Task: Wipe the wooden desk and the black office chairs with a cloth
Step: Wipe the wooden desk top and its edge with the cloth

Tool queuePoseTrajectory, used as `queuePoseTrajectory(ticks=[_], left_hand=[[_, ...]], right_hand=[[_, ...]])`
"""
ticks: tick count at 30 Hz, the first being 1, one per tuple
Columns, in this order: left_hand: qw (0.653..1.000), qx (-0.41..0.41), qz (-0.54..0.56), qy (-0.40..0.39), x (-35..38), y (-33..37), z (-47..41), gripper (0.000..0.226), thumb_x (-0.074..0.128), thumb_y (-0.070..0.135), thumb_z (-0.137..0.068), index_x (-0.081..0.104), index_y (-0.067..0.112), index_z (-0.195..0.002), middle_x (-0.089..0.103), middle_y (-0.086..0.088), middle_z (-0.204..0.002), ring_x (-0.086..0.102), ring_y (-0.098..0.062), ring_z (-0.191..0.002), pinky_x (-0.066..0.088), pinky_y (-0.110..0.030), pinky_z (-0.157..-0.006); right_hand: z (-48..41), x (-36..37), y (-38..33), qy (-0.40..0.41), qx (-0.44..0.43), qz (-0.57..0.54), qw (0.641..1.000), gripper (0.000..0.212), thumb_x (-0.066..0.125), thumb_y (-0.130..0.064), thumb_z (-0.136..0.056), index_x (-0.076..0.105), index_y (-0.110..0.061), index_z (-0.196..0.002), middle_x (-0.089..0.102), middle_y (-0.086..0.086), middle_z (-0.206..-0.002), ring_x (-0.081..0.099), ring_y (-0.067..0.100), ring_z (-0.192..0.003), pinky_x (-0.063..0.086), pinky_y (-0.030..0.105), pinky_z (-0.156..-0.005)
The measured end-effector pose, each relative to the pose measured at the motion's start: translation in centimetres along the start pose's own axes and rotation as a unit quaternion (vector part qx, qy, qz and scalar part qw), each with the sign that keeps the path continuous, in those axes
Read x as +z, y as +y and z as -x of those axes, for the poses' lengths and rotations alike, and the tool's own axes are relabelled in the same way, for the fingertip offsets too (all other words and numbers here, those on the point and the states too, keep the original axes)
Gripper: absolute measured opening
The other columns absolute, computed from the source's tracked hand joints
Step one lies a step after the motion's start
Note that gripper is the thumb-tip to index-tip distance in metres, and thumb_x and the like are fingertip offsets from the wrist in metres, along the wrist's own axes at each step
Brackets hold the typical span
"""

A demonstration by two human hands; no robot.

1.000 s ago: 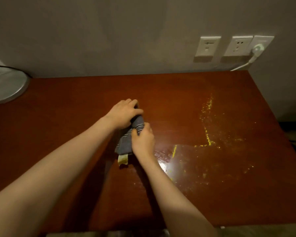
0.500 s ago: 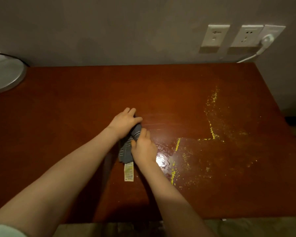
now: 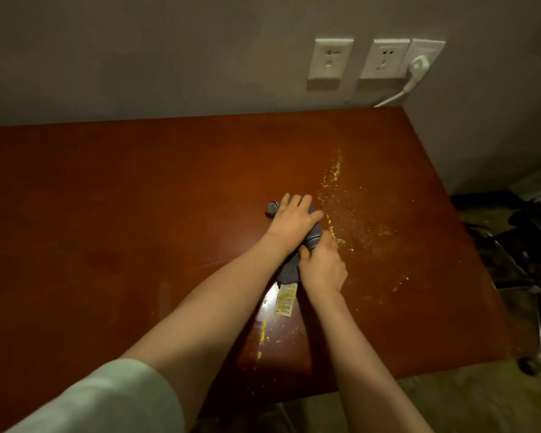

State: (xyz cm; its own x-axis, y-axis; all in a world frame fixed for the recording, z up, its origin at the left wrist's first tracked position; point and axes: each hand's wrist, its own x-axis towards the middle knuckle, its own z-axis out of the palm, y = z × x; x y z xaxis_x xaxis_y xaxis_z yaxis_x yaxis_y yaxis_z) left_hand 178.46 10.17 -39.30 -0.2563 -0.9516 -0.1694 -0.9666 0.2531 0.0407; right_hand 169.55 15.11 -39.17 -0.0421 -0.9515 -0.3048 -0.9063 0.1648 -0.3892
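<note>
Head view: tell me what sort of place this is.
Probably an office: a wooden desk against the wall, wall sockets with a white plug above it, and a black wheeled chair beside it.

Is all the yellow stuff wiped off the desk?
No, yellow crumbs lie scattered on the reddish-brown wooden desk, mostly to the right of the folded grey cloth.

Wooden desk (image 3: 107,214) carries grey cloth (image 3: 286,271) and yellow crumbs (image 3: 334,173).
</note>
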Motion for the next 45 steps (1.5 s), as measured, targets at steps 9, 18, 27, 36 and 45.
queuePoseTrajectory(ticks=[9,18,27,36,45], left_hand=[[1.0,-0.01,-0.001,-0.007,-2.9,-4.0,4.5,0.038,0.047,0.015,-0.094,0.044,0.021,-0.131,0.036,-0.014,-0.133,0.031,-0.034,-0.13,0.01,-0.047,-0.114],[0.996,-0.011,-0.071,-0.046,-3.9,-12.7,16.7,0.033,0.046,0.019,-0.095,0.044,0.022,-0.128,0.04,-0.012,-0.124,0.041,-0.032,-0.115,0.027,-0.041,-0.104],[0.986,-0.009,-0.095,-0.134,-0.2,-16.5,25.9,0.036,0.044,0.02,-0.097,0.041,0.023,-0.132,0.037,-0.012,-0.128,0.04,-0.03,-0.115,0.034,-0.037,-0.096],[0.985,-0.01,-0.057,-0.165,0.8,-17.2,27.0,0.044,0.053,0.015,-0.093,0.039,0.024,-0.133,0.032,-0.013,-0.133,0.033,-0.031,-0.12,0.041,-0.038,-0.093],[0.995,-0.066,0.012,-0.069,2.2,-11.1,23.7,0.039,0.057,0.011,-0.089,0.045,0.017,-0.126,0.035,-0.015,-0.13,0.031,-0.034,-0.121,0.042,-0.042,-0.093]], right_hand=[[2.4,-0.4,-4.0,-0.023,-0.049,-0.088,0.995,0.036,0.054,-0.02,-0.093,0.042,-0.008,-0.125,0.053,0.014,-0.123,0.054,0.035,-0.111,0.041,0.039,-0.085],[11.8,5.4,-12.9,-0.103,-0.082,-0.181,0.975,0.038,0.054,-0.024,-0.093,0.042,-0.005,-0.123,0.057,0.018,-0.119,0.054,0.035,-0.109,0.039,0.035,-0.076],[19.6,12.8,-16.1,-0.162,-0.095,-0.141,0.972,0.045,0.052,-0.024,-0.095,0.034,-0.005,-0.132,0.054,0.016,-0.124,0.056,0.035,-0.11,0.045,0.037,-0.082],[20.4,13.6,-14.9,-0.127,-0.16,-0.052,0.978,0.043,0.051,-0.022,-0.095,0.034,-0.007,-0.132,0.051,0.015,-0.126,0.058,0.037,-0.106,0.047,0.04,-0.081],[17.2,10.1,-8.8,-0.091,-0.159,-0.036,0.982,0.038,0.054,-0.024,-0.093,0.043,-0.008,-0.126,0.056,0.013,-0.119,0.057,0.035,-0.106,0.045,0.042,-0.084]])
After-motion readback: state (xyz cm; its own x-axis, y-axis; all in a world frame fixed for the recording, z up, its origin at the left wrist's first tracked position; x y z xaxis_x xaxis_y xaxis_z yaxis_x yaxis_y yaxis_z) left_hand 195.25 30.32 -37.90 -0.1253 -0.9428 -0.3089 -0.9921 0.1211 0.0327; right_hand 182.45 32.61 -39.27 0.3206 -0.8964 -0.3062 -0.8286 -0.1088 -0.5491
